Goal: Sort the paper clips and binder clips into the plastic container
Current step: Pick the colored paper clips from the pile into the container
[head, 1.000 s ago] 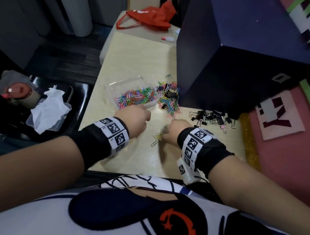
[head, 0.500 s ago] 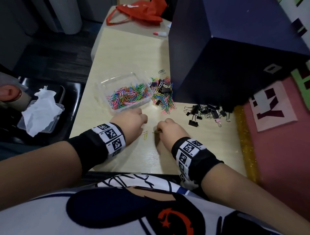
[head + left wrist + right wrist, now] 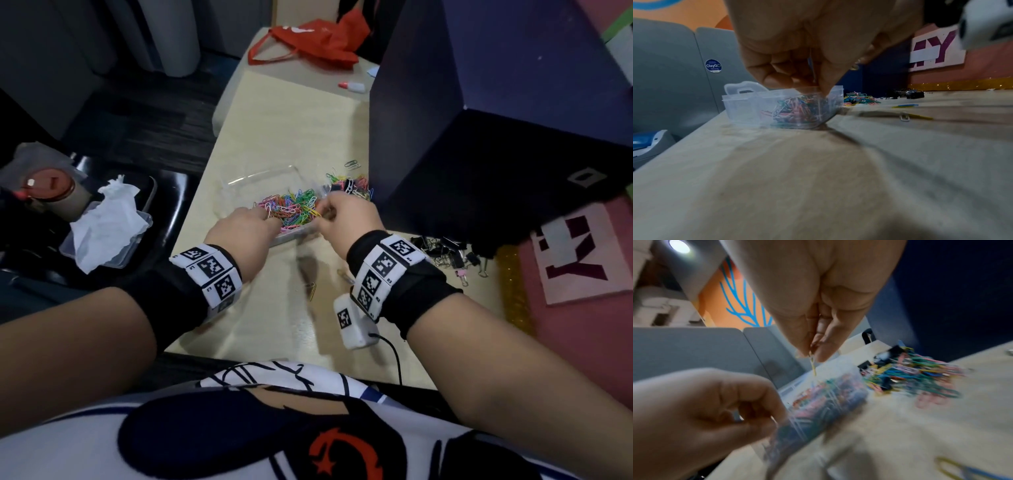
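Note:
A clear plastic container (image 3: 260, 176) (image 3: 744, 105) on the pale table holds many coloured paper clips. My left hand (image 3: 270, 216) (image 3: 818, 87) hangs over its near edge with fingers curled and fingertips pinched on what looks like a paper clip. My right hand (image 3: 325, 210) (image 3: 813, 353) pinches a yellow paper clip (image 3: 813, 365) just above the container's right side. A pile of coloured paper clips (image 3: 352, 185) (image 3: 910, 374) lies right of the container. Black binder clips (image 3: 445, 250) (image 3: 908, 95) sit further right. Two loose clips (image 3: 311, 289) lie nearer me.
A big dark blue box (image 3: 479, 137) stands right behind the piles. A red bag (image 3: 308, 37) and a small marker (image 3: 352, 85) lie at the far end. Left of the table's edge, a tray with tissue (image 3: 106, 219) rests on a black seat.
Both hands have lifted from the near part of the table and moved forward to the container. The right hand carries a yellow clip it picked up there.

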The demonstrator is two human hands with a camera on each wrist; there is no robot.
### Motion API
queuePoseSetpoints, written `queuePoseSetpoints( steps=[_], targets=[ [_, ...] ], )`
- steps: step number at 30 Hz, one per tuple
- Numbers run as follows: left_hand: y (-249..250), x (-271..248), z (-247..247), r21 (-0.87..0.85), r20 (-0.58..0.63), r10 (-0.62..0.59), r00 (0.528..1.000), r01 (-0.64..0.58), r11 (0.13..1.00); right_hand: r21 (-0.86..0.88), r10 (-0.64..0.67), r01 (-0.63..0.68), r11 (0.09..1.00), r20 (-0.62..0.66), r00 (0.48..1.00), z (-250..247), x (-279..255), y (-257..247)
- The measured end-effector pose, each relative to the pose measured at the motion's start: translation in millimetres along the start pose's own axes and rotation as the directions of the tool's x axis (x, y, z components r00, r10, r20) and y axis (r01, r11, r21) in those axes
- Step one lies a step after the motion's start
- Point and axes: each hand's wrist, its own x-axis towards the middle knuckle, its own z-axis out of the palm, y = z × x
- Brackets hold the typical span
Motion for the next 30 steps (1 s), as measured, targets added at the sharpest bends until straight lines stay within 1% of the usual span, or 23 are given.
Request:
queuePoseSetpoints(
  steps=[2, 4, 6, 7, 8, 10, 11, 12, 13, 14, 15, 16, 17, 18, 21, 23, 25, 27, 28, 30],
  targets=[
    [0.0, -1.2, 0.1, -0.004, 0.001, 0.0, 1.0, 0.001, 1.0, 0.087, -0.028, 0.031, 0.996, -0.038, 0.999, -0.4, 8.2, -10.1],
    [0.4, -0.9, -1.2, -0.001, 0.0, -0.002, 1.0, 0.002, 1.0, 0.053, -0.014, 0.015, 0.998, -0.029, 0.999, 0.5, 12.6, -11.4],
    [1.5, -0.5, -3.1, 0.01, -0.007, -0.023, 1.0, 0.023, 1.0, -0.1, 0.061, -0.057, 0.993, 0.036, 0.997, -0.1, 10.3, -5.3],
    [2.8, -1.0, -4.1, 0.012, -0.03, -0.03, 0.999, 0.031, 0.999, -0.232, 0.11, -0.083, 0.969, 0.108, 0.988, -0.1, 7.1, -0.3],
    [5.6, -1.9, -5.2, 0.01, -0.068, -0.019, 0.997, 0.02, 1.0, -0.358, 0.165, -0.086, 0.93, 0.196, 0.967, 1.1, 2.1, 5.8],
    [16.0, -3.8, -7.0, 0.01, -0.141, 0.072, 0.987, -0.072, 0.997, -0.51, 0.225, -0.03, 0.86, 0.325, 0.919, 5.6, -10.7, 20.1],
    [22.9, -4.7, -7.7, 0.004, -0.136, 0.141, 0.981, -0.141, 0.99, -0.531, 0.23, -0.009, 0.847, 0.352, 0.907, 9.6, -15.5, 28.5],
    [30.5, -5.5, -6.8, -0.013, -0.085, 0.213, 0.973, -0.215, 0.977, -0.516, 0.228, -0.016, 0.857, 0.351, 0.908, 13.4, -19.5, 36.3],
    [38.1, -6.4, -5.2, -0.025, 0.007, 0.28, 0.96, -0.28, 0.96, -0.496, 0.22, -0.027, 0.868, 0.335, 0.916, 16.9, -22.9, 41.8],
    [45.2, -6.7, -2.6, -0.015, 0.105, 0.343, 0.933, -0.343, 0.939, -0.483, 0.209, -0.033, 0.875, 0.316, 0.926, 19.5, -24.7, 43.9],
    [51.3, -6.9, 0.3, 0.009, 0.175, 0.402, 0.899, -0.41, 0.912, -0.479, 0.197, -0.03, 0.877, 0.302, 0.933, 22.2, -25.5, 46.0],
    [56.2, -6.6, 3.7, 0.036, 0.219, 0.448, 0.867, -0.466, 0.884, -0.482, 0.187, -0.025, 0.876, 0.292, 0.938, 24.0, -26.6, 47.6],
    [59.5, -5.5, 7.3, 0.062, 0.248, 0.47, 0.847, -0.498, 0.865, -0.485, 0.172, -0.018, 0.874, 0.275, 0.946, 25.6, -27.4, 49.3],
    [61.5, -4.4, 10.0, 0.082, 0.269, 0.474, 0.839, -0.51, 0.856, -0.488, 0.163, -0.017, 0.873, 0.26, 0.952, 27.5, -28.7, 51.2],
    [63.4, -1.4, 7.3, 0.148, 0.311, 0.458, 0.833, -0.518, 0.842, -0.481, 0.151, -0.023, 0.876, 0.228, 0.962, 29.5, -32.1, 57.7],
    [64.3, 0.4, 4.2, 0.188, 0.345, 0.438, 0.83, -0.518, 0.835, -0.475, 0.174, -0.049, 0.879, 0.223, 0.959, 28.8, -31.0, 59.9],
    [64.4, 3.0, 5.1, 0.195, 0.38, 0.4, 0.834, -0.494, 0.847, -0.459, 0.223, -0.091, 0.884, 0.241, 0.945, 29.3, -25.8, 62.8],
    [64.7, 4.9, 8.6, 0.196, 0.398, 0.359, 0.844, -0.46, 0.866, -0.458, 0.284, -0.129, 0.88, 0.288, 0.914, 33.2, -18.9, 66.4],
    [64.6, 5.4, 10.3, 0.191, 0.401, 0.343, 0.85, -0.443, 0.876, -0.479, 0.314, -0.133, 0.868, 0.322, 0.893, 34.9, -17.4, 65.4],
    [63.7, 5.4, 12.9, 0.175, 0.415, 0.324, 0.85, -0.424, 0.889, -0.527, 0.331, -0.1, 0.844, 0.363, 0.871, 37.2, -14.6, 63.4]
  ],
)
